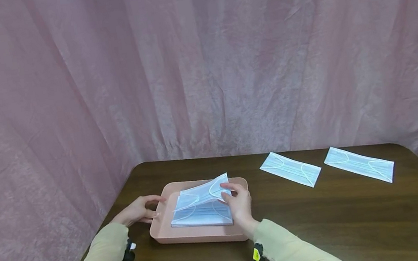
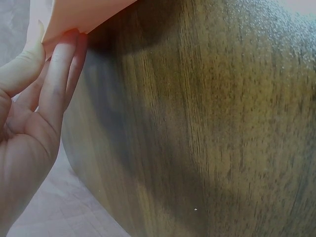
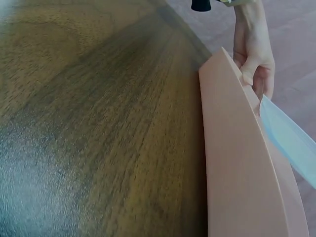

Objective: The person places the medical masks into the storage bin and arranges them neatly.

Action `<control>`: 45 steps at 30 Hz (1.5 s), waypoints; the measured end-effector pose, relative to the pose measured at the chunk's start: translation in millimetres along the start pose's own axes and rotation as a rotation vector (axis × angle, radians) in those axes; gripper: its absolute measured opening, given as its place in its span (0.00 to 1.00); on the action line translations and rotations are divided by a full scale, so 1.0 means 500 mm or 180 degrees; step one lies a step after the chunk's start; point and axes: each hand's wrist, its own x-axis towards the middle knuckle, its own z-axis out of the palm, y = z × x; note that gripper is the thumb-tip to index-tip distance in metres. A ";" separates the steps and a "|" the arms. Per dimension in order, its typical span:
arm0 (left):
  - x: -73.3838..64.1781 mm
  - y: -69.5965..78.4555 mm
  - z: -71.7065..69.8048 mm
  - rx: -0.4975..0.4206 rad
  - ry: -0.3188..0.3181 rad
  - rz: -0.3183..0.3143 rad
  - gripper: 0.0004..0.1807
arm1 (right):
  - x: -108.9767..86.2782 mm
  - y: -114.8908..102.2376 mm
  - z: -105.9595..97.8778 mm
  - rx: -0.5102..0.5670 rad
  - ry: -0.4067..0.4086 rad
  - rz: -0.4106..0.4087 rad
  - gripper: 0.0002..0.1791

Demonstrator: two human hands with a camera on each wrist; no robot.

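Note:
A pink tray (image 1: 163,231) stands on the table with a small pile of pale blue face masks (image 1: 202,220) in it. My left hand (image 1: 137,211) grips the tray's left edge; the left wrist view shows the thumb (image 2: 29,66) at the rim and the fingers against the outer wall. Above the pile, my right hand (image 1: 240,204) pinches the right end of a face mask (image 1: 200,193), which slants upward toward that hand. A blue mask (image 3: 289,136) shows over the tray's rim in the right wrist view, where the right hand itself is out of sight.
Two more masks, one nearer (image 1: 291,169) and one farther right (image 1: 360,164), lie flat on the brown wooden table (image 1: 328,221), right of the tray. Pink curtains (image 1: 222,56) hang behind the table and at its sides.

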 end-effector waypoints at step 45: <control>-0.005 0.005 0.003 0.0057 0.0049 -0.0027 0.27 | -0.029 0.019 -0.002 -0.0507 -0.0171 -0.0227 0.13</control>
